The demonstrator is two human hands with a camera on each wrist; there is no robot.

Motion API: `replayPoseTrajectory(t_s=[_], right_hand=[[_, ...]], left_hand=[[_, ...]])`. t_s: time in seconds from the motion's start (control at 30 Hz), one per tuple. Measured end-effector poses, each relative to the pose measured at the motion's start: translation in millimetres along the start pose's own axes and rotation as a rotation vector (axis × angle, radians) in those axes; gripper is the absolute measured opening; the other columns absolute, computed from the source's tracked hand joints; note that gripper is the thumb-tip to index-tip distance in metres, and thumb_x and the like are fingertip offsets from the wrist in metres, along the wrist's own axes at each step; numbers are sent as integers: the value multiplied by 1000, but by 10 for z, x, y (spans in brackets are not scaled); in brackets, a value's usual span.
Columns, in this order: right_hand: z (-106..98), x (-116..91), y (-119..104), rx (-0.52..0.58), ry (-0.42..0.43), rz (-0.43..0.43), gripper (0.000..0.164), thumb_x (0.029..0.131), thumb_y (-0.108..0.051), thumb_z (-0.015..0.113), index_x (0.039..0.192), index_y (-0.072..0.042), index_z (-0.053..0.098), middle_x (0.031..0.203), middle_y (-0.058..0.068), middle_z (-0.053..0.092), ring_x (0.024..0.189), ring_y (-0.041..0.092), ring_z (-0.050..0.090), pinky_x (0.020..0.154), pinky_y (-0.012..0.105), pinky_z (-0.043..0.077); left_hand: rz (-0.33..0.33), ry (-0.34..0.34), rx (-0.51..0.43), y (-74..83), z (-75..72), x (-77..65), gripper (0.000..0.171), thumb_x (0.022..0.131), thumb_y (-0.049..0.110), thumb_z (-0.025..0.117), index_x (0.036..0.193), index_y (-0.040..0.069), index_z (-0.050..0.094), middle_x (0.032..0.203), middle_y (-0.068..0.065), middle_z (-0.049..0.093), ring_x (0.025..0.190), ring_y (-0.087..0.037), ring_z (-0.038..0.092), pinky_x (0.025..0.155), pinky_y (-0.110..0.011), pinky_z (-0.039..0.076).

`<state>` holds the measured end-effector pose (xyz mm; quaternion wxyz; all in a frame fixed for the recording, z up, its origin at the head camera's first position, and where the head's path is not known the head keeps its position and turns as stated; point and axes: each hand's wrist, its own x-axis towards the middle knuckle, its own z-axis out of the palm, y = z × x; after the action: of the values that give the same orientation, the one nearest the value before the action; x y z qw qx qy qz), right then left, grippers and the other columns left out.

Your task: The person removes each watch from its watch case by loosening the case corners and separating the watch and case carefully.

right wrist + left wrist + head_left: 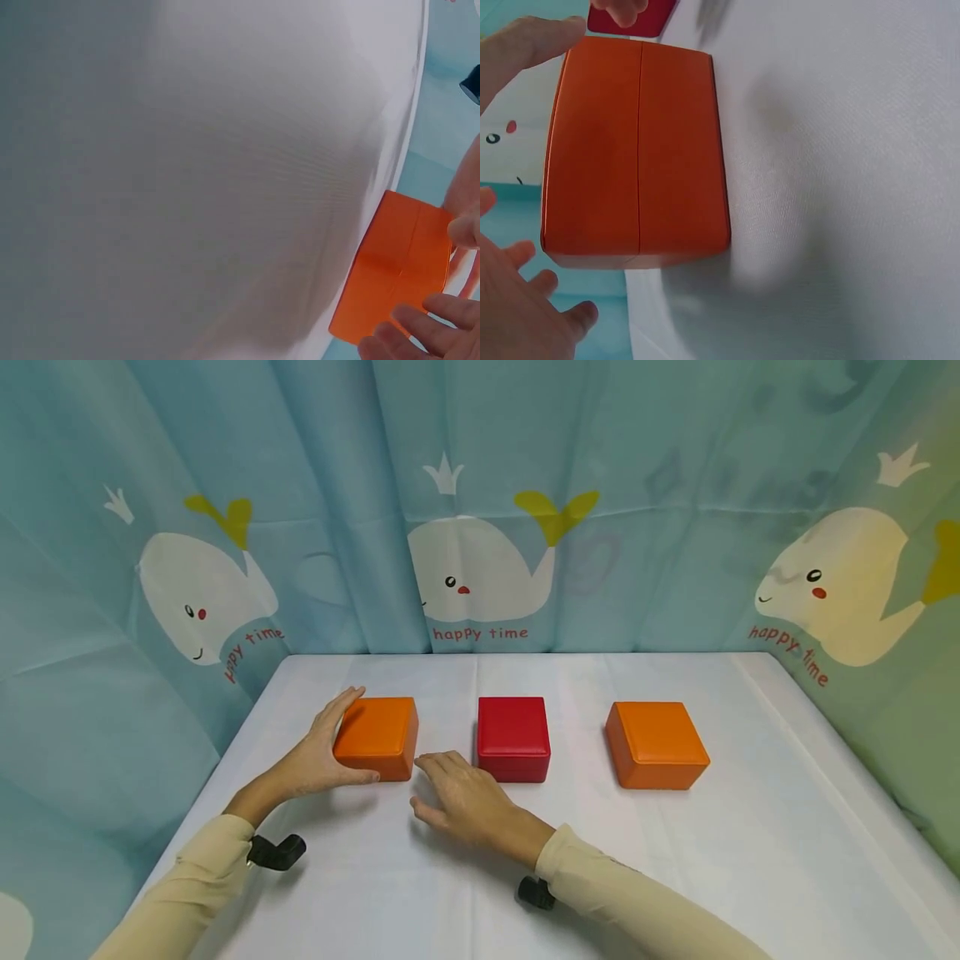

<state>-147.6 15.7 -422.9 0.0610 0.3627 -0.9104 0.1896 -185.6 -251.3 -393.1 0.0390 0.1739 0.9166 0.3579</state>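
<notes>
A square orange box (378, 731) with rounded edges stands on the white cloth at the left. My left hand (315, 762) spreads around its left side, fingers at the far left corner and thumb by the front edge. In the left wrist view, a seam runs across the side of the orange box (641, 150), and the fingers (544, 283) are apart from it. My right hand (474, 800) hovers with loosely bent fingers between that box and a red box (513, 731). It holds nothing; in the right wrist view its fingertips overlap the orange box (394, 255).
Another orange box (657, 739) sits farther right on the white-covered table (780, 827). Behind and beside the table hangs a blue-green curtain (337, 468) printed with whales. A black wrist camera (277, 852) sticks out below the left cuff, a similar one (536, 892) below the right.
</notes>
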Motion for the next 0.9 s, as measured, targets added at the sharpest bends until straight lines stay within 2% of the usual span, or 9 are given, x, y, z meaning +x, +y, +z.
replayPoseTrajectory(t_s=[0.23, 0.37, 0.63, 0.8, 0.9], right_hand=[[16, 131, 2, 28, 6, 15, 52, 100, -37, 62, 142, -7, 54, 138, 3, 59, 125, 18, 55, 97, 33, 52], [27, 192, -3, 41, -23, 49, 57, 101, -35, 62, 147, -4, 47, 140, 5, 58, 127, 19, 54, 100, 34, 50], [99, 302, -1, 45, -69, 94, 68, 102, -37, 63, 154, -2, 36, 139, 6, 59, 127, 21, 55, 102, 35, 48], [128, 380, 9, 136, -75, 161, 76, 99, -42, 66, 154, 0, 37, 145, 9, 55, 127, 24, 54, 106, 38, 45], [144, 424, 9, 184, -66, 210, 76, 97, -43, 68, 154, -1, 39, 146, 7, 55, 128, 24, 55, 107, 40, 44]], left_hand=[[14, -32, 0, -45, -4, 33, 127, 67, 31, 95, 163, 17, 12, 167, -20, 0, 150, -46, 0, 106, -79, 13], [8, -37, 0, -78, -14, 44, 126, 68, 32, 95, 163, 15, 14, 167, -20, -2, 150, -47, -1, 107, -78, 12], [15, -66, -19, -131, -33, 66, 112, 72, 29, 93, 159, 4, 27, 166, -20, 6, 146, -49, 17, 110, -73, 19], [11, -62, 29, -130, -66, 102, 96, 77, 29, 91, 153, 0, 40, 165, -17, 17, 146, -48, 22, 110, -72, 21], [5, -57, 54, -127, -88, 132, 92, 77, 28, 91, 151, -2, 45, 164, -15, 23, 146, -47, 23, 110, -71, 22]])
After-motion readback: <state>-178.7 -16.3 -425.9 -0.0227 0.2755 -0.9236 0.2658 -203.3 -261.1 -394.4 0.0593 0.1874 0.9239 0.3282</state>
